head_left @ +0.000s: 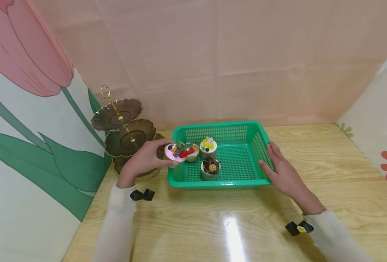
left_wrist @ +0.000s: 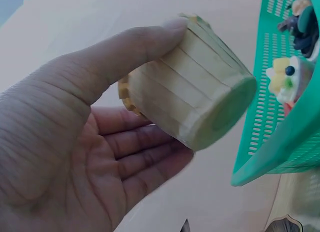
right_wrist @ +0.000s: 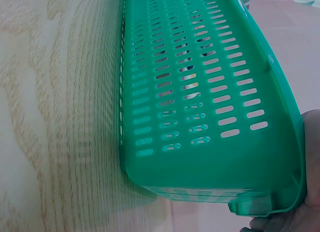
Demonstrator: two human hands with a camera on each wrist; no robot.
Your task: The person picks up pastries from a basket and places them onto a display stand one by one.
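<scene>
My left hand [head_left: 143, 158] pinches a cupcake [head_left: 172, 154] between thumb and fingers at the left end of a green plastic basket [head_left: 242, 160]. Pink cream, berries and a leaf top this cupcake; its pale pleated wrapper and round base face the left wrist view. Three other cupcakes stand in the basket's left half: one with yellow fruit [head_left: 208, 146], one chocolate with a nut [head_left: 211, 170], and one [head_left: 193, 155] partly hidden behind the held one. On the basket's right rim, my right hand [head_left: 283, 173] grips with the thumb over the edge and fingers outside.
A three-tier brown scalloped stand [head_left: 131, 140] with a gold handle is just left of the basket, partly behind my left hand. Everything stands on a wooden table [head_left: 187, 222]. A pink cloth backdrop [head_left: 213, 72] hangs behind, with flower-printed panels at both sides.
</scene>
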